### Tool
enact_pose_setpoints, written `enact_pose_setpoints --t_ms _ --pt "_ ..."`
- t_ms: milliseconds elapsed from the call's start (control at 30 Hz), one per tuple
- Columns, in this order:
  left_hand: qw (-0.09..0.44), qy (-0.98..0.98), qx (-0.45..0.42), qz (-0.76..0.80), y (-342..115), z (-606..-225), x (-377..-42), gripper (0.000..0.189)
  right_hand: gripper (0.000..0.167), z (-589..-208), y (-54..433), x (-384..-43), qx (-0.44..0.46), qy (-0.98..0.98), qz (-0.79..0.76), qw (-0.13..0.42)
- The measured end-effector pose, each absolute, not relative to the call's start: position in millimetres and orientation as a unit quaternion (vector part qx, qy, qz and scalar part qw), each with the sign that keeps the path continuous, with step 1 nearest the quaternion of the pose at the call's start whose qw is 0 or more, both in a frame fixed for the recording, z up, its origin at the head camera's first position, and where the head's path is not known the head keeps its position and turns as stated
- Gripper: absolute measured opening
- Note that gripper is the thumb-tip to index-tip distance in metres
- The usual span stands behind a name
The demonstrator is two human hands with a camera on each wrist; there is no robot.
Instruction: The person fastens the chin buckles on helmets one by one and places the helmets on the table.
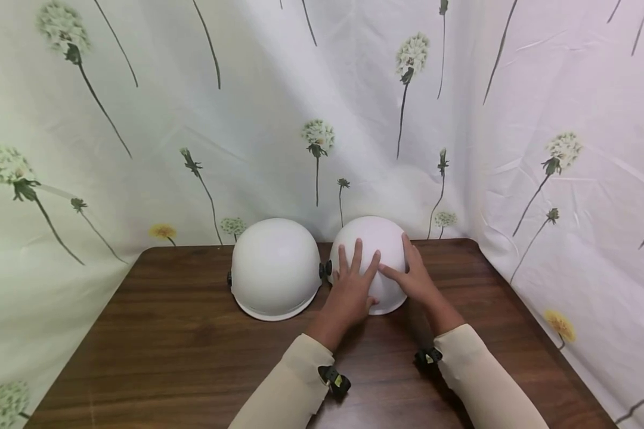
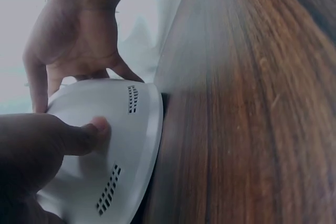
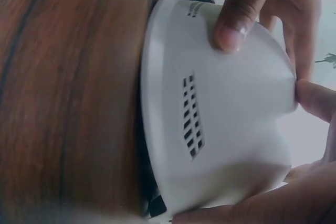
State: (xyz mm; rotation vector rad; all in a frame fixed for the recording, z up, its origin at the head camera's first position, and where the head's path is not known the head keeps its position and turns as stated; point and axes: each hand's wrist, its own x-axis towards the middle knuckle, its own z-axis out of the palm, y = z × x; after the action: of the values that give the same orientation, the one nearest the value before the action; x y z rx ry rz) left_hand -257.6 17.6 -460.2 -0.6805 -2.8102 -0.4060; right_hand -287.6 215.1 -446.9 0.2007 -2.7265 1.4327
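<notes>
Two white helmets stand dome up, side by side at the back of the table. On the right helmet rests my left hand, its fingers spread and straight across the dome. The left thumb presses low on the shell in the left wrist view. My right hand lies along the right side of that helmet, with its thumb on the dome and a finger near the rim. Vent slots show above the rim in the right wrist view. The left helmet is untouched, with dark knobs at its sides.
A brown wood-grain table lies beneath the helmets. Behind it and along the sides hangs a white cloth printed with dandelions. The black knobs between the two helmets nearly touch.
</notes>
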Motion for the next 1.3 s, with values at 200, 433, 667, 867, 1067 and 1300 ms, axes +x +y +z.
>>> enact_pose_setpoints --t_ms 200,433,667,867,1067,1300 --pt "0.135 -0.939 -0.255 -0.185 12 -461 -256 0.097 0.112 -436 212 -281 0.06 -0.885 0.46 0.033" --pt "0.156 -0.911 -0.289 -0.251 6 -463 -250 0.097 0.114 -418 203 -265 0.048 -0.905 0.418 0.062" --pt "0.163 -0.879 -0.308 -0.325 6 -467 -241 0.099 0.105 -398 197 -245 0.04 -0.93 0.355 0.086" --pt "0.181 -0.86 -0.316 -0.358 7 -472 -233 0.101 0.098 -388 192 -232 0.031 -0.941 0.325 0.094" --pt "0.17 -0.841 -0.314 -0.406 5 -476 -223 0.096 0.101 -385 181 -221 0.025 -0.952 0.279 0.124" --pt "0.23 -0.807 -0.308 -0.449 1 -486 -224 0.101 0.111 -380 161 -210 0.023 -0.964 0.22 0.149"
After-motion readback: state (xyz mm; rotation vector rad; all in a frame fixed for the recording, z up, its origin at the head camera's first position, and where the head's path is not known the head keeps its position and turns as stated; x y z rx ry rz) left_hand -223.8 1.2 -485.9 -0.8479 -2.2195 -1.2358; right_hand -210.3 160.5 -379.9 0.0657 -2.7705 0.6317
